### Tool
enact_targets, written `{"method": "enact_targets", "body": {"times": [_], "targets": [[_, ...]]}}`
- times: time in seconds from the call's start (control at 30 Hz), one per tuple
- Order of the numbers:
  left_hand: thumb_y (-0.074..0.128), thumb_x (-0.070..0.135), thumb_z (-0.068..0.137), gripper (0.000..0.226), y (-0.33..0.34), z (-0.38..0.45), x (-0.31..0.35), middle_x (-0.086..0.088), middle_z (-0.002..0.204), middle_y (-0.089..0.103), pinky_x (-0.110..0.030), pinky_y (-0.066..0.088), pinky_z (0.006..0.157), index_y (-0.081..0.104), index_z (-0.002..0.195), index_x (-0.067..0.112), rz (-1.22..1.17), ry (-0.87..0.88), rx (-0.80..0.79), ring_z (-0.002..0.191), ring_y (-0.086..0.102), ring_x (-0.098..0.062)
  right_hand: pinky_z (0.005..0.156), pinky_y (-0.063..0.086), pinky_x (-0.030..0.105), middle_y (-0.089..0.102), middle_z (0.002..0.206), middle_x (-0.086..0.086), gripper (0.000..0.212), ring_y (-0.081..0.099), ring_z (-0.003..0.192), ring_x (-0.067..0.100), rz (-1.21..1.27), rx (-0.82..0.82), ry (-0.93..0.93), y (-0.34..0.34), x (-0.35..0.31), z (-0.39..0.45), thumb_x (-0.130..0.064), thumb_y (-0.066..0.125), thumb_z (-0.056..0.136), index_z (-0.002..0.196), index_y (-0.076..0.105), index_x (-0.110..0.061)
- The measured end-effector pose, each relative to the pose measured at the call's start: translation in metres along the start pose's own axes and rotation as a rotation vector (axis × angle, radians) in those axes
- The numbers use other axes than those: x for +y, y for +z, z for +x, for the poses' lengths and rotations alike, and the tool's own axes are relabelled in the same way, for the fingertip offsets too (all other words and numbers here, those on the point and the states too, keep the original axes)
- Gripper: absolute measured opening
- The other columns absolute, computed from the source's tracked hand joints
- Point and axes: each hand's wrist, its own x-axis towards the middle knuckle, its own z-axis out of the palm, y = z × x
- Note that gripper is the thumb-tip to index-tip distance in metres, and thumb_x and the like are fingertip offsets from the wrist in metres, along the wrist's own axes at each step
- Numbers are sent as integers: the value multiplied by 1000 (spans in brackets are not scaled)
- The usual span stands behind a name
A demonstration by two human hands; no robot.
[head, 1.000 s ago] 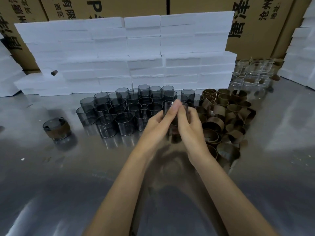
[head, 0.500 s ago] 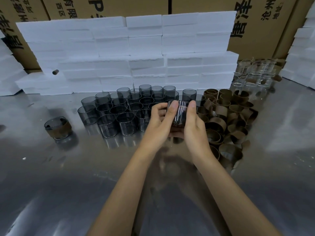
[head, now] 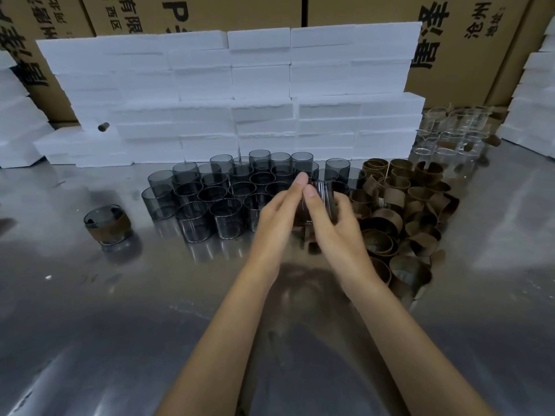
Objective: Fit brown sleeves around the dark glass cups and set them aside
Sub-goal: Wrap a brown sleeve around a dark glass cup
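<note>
Both hands meet over the middle of the shiny metal table [head: 90, 310], raised a little above it, with one dark glass cup [head: 322, 196] caught between them. The left hand [head: 277, 217] lies along the cup's left side with its fingers stretched long, the fingertips reaching up past the rim. The right hand [head: 336, 229] curls round the cup from the other side, its thumb laid across the front beside the left fingers. A brown sleeve [head: 301, 216] shows dimly between the palms at the cup's lower part; how far it sits around the glass I cannot tell, the hands cover most of it. Just behind and to the left of the hands stands a tight cluster of bare dark cups [head: 216, 193], upright in rows. To the right, touching that cluster, lies a loose heap of brown sleeves [head: 402, 211], curled bands tumbled over one another. Well off to the left, alone, stands one finished cup [head: 106, 223] with its brown band wrapped round it. Behind everything rises a wall of white foam blocks [head: 240, 91], with printed cardboard boxes [head: 345, 9] behind that, and some clear glasses [head: 450, 136] at the far right.
</note>
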Motion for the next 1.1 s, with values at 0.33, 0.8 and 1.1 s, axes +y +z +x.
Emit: {"method": "enact_targets", "body": {"times": [0.33,0.8,1.1], "targets": [[62,84,77,81,-4,5,-4,-8,90,75,-44,50,78,77,100,7,13,-20,-102,79,67,-23,91,57,53,76,98,4,57,73,96,24,4,23,-28,3,-1,-2,-69,33,99,108,70,-27],[48,64,98,55,-8,4,2,-3,105,79,-27,53,78,79,106,19,-53,-54,-33,95,74,-14,85,61,49,74,101,9,44,74,89,24,113,65,44,-3,-2,4,-64,53,94,106,64,-23],[65,75,81,51,-5,-2,5,7,77,71,-23,46,62,79,83,26,-6,-36,-189,68,65,-7,57,55,21,77,77,8,62,76,69,18,139,-106,142,1,-10,-5,-72,54,89,92,77,-15]]}}
